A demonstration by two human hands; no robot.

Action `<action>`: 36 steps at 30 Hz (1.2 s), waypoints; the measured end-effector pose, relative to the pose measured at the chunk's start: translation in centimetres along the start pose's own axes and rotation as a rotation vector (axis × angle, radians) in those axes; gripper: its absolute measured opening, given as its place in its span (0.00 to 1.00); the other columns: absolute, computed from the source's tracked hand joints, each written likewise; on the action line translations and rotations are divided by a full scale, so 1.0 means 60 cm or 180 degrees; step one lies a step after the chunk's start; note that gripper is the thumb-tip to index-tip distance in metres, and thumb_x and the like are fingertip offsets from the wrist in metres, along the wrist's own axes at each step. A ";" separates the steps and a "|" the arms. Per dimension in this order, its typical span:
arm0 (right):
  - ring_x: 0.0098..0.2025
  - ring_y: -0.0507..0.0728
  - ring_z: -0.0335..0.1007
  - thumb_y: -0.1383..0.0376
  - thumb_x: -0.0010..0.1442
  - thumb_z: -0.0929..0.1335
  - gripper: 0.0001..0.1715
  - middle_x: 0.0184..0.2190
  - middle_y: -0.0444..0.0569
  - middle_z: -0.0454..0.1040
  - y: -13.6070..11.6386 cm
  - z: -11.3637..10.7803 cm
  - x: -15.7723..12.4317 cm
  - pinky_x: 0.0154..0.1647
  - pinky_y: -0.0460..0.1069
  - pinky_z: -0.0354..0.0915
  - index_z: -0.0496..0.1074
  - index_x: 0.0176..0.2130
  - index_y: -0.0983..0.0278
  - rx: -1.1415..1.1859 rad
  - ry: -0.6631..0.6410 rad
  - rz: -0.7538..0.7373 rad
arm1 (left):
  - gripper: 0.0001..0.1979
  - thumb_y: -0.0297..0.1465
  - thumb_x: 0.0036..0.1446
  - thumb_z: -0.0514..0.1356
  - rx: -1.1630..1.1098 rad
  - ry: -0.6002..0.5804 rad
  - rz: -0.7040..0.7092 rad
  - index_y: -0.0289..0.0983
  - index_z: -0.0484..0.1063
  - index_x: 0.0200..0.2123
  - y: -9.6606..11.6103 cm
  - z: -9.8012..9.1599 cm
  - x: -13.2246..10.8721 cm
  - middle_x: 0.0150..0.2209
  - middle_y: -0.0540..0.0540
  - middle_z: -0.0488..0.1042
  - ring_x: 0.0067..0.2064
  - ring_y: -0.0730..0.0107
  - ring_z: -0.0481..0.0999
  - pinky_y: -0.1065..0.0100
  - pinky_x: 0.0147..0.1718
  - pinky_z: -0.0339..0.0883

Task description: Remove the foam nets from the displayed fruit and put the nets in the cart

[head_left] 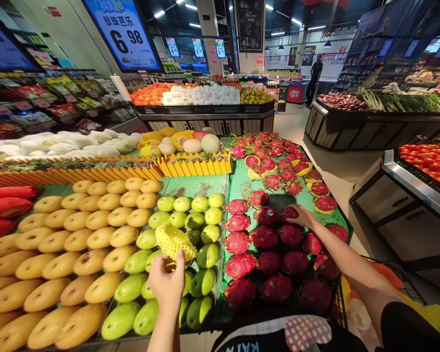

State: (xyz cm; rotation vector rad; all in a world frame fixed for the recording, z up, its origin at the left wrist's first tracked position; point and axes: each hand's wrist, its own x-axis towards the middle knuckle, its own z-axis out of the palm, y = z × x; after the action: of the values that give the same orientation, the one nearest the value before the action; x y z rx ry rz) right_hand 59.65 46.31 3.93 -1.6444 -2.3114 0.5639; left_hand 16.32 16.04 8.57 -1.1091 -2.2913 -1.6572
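My left hand [167, 283] is raised over the green mangoes [196, 282], its fingers closed on a yellow foam net sleeve [174, 240]. My right hand [301, 215] reaches out over the dragon fruit pile and lies curled on one dragon fruit [289, 214] near the back of the pile. More dragon fruits [264, 237] lie in rows on the green mat [242, 183]. Yellow mangoes [95, 237] fill the section to the left of the green ones.
Yellow mini fences [194, 165] edge the melons [209, 143] behind. Red foam-wrapped fruit [3, 208] lies far left. A tomato stand [430, 161] and a vegetable counter [381, 105] flank the aisle on the right. A person [314, 78] stands far down the aisle. Price screens [126, 32] hang overhead.
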 end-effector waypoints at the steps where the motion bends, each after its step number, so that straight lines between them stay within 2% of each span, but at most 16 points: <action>1: 0.58 0.70 0.76 0.44 0.55 0.77 0.49 0.61 0.58 0.77 -0.003 0.000 -0.005 0.57 0.59 0.72 0.69 0.68 0.57 0.0060 0.0032 0.0002 | 0.25 0.56 0.61 0.64 -0.0038 0.0003 0.0007 0.40 0.68 0.35 0.006 0.006 -0.001 0.29 0.51 0.70 0.29 0.66 0.72 0.63 0.29 0.73; 3: 0.65 0.73 0.71 0.41 0.55 0.76 0.55 0.64 0.58 0.74 -0.015 -0.001 -0.020 0.63 0.63 0.69 0.62 0.73 0.57 0.0187 0.0179 0.0026 | 0.24 0.56 0.60 0.65 -0.0136 -0.0040 0.0039 0.40 0.69 0.34 0.023 0.017 -0.007 0.29 0.51 0.70 0.30 0.66 0.73 0.63 0.30 0.73; 5: 0.73 0.76 0.60 0.39 0.57 0.74 0.58 0.69 0.58 0.69 -0.041 0.004 -0.048 0.69 0.70 0.63 0.56 0.75 0.56 0.0415 0.0634 0.0106 | 0.23 0.54 0.62 0.64 -0.0329 -0.0321 0.0157 0.40 0.70 0.34 0.043 0.031 -0.023 0.30 0.50 0.71 0.31 0.65 0.73 0.63 0.31 0.74; 7: 0.76 0.76 0.52 0.39 0.62 0.71 0.52 0.72 0.55 0.65 -0.082 0.019 -0.098 0.72 0.76 0.58 0.55 0.75 0.51 0.0819 0.1185 0.0129 | 0.20 0.51 0.66 0.62 -0.0559 -0.0887 0.0349 0.39 0.72 0.34 0.061 0.046 -0.055 0.34 0.46 0.75 0.34 0.63 0.76 0.63 0.32 0.75; 8: 0.76 0.73 0.55 0.40 0.66 0.68 0.46 0.72 0.51 0.65 -0.106 0.032 -0.131 0.70 0.74 0.62 0.54 0.74 0.46 0.0966 0.1228 0.0030 | 0.19 0.50 0.66 0.62 -0.0672 -0.1293 0.0467 0.39 0.74 0.35 0.069 0.054 -0.076 0.38 0.44 0.77 0.37 0.61 0.77 0.63 0.32 0.76; 10: 0.68 0.68 0.68 0.43 0.68 0.68 0.39 0.71 0.50 0.68 -0.156 0.063 -0.206 0.66 0.69 0.69 0.59 0.72 0.44 0.1945 0.0825 -0.0406 | 0.18 0.47 0.68 0.61 -0.0820 -0.2157 0.0746 0.39 0.76 0.34 0.081 0.071 -0.123 0.42 0.41 0.80 0.39 0.59 0.80 0.63 0.33 0.77; 12: 0.56 0.65 0.78 0.43 0.64 0.73 0.46 0.71 0.54 0.68 -0.197 0.093 -0.278 0.54 0.62 0.77 0.60 0.73 0.50 0.2627 0.0137 -0.0708 | 0.15 0.44 0.70 0.58 -0.0957 -0.3026 0.1068 0.41 0.79 0.38 0.088 0.089 -0.167 0.46 0.40 0.81 0.44 0.58 0.83 0.62 0.40 0.80; 14: 0.49 0.63 0.80 0.45 0.62 0.75 0.37 0.59 0.52 0.80 -0.219 0.112 -0.333 0.51 0.59 0.77 0.73 0.64 0.54 0.2685 -0.0204 -0.0755 | 0.12 0.40 0.70 0.58 -0.0932 -0.3547 0.1335 0.43 0.81 0.45 0.094 0.103 -0.199 0.50 0.41 0.83 0.49 0.57 0.84 0.61 0.47 0.81; 16: 0.40 0.62 0.79 0.45 0.61 0.75 0.23 0.41 0.47 0.85 -0.214 0.109 -0.364 0.43 0.57 0.76 0.83 0.49 0.55 0.2621 -0.0311 -0.0571 | 0.12 0.38 0.69 0.59 -0.0755 -0.3715 0.1512 0.45 0.81 0.49 0.100 0.111 -0.212 0.51 0.42 0.83 0.49 0.57 0.85 0.62 0.49 0.82; 19: 0.29 0.60 0.74 0.41 0.54 0.77 0.22 0.27 0.44 0.81 -0.156 0.060 -0.382 0.30 0.55 0.72 0.83 0.35 0.56 0.2728 0.0298 0.0129 | 0.11 0.37 0.67 0.61 -0.0574 -0.3642 0.1585 0.45 0.82 0.48 0.109 0.113 -0.201 0.51 0.43 0.84 0.49 0.58 0.85 0.62 0.48 0.82; 21: 0.26 0.59 0.72 0.40 0.48 0.79 0.27 0.24 0.45 0.78 -0.088 0.005 -0.393 0.27 0.54 0.69 0.80 0.32 0.59 0.2679 0.1464 0.0849 | 0.12 0.38 0.69 0.59 -0.0588 -0.3541 0.1553 0.44 0.81 0.48 0.112 0.111 -0.185 0.50 0.43 0.84 0.47 0.59 0.85 0.61 0.48 0.82; 24: 0.26 0.58 0.71 0.39 0.52 0.74 0.33 0.30 0.47 0.78 0.038 -0.078 -0.434 0.28 0.53 0.67 0.75 0.44 0.61 0.2483 0.2470 0.1544 | 0.14 0.39 0.70 0.57 -0.0574 -0.3398 0.1445 0.41 0.81 0.46 0.107 0.108 -0.165 0.49 0.41 0.83 0.45 0.59 0.85 0.60 0.44 0.83; 26: 0.28 0.60 0.73 0.44 0.50 0.76 0.35 0.30 0.48 0.77 0.123 -0.114 -0.481 0.31 0.54 0.67 0.72 0.50 0.62 0.2145 0.2971 0.2095 | 0.14 0.40 0.70 0.57 -0.0542 -0.3324 0.1358 0.41 0.81 0.44 0.100 0.109 -0.160 0.50 0.41 0.83 0.45 0.58 0.86 0.61 0.42 0.83; 28: 0.34 0.64 0.76 0.48 0.53 0.73 0.26 0.34 0.52 0.78 0.199 -0.125 -0.536 0.37 0.57 0.68 0.74 0.46 0.61 0.0981 0.3409 0.2992 | 0.14 0.42 0.70 0.58 -0.0544 -0.3295 0.1325 0.41 0.81 0.43 0.093 0.113 -0.158 0.50 0.40 0.83 0.46 0.57 0.86 0.61 0.42 0.83; 31: 0.42 0.70 0.78 0.54 0.57 0.69 0.19 0.38 0.59 0.80 0.280 -0.106 -0.599 0.42 0.61 0.69 0.78 0.44 0.61 -0.0122 0.3214 0.3758 | 0.14 0.42 0.70 0.58 -0.0582 -0.3296 0.1388 0.42 0.81 0.42 0.090 0.123 -0.160 0.50 0.41 0.83 0.48 0.57 0.86 0.60 0.43 0.83; 36: 0.50 0.77 0.78 0.58 0.61 0.63 0.23 0.43 0.69 0.79 0.325 -0.042 -0.623 0.43 0.67 0.71 0.78 0.49 0.65 -0.0269 0.2947 0.4040 | 0.15 0.42 0.70 0.57 -0.0600 -0.3308 0.1567 0.42 0.82 0.44 0.109 0.141 -0.158 0.50 0.41 0.83 0.47 0.57 0.86 0.60 0.45 0.83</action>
State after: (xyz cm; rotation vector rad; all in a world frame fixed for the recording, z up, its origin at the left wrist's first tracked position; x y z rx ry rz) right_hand 89.64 17.11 -1.78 -2.5035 -0.5169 -0.1539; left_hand 29.88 19.53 5.78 -2.7892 -1.9347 -1.2285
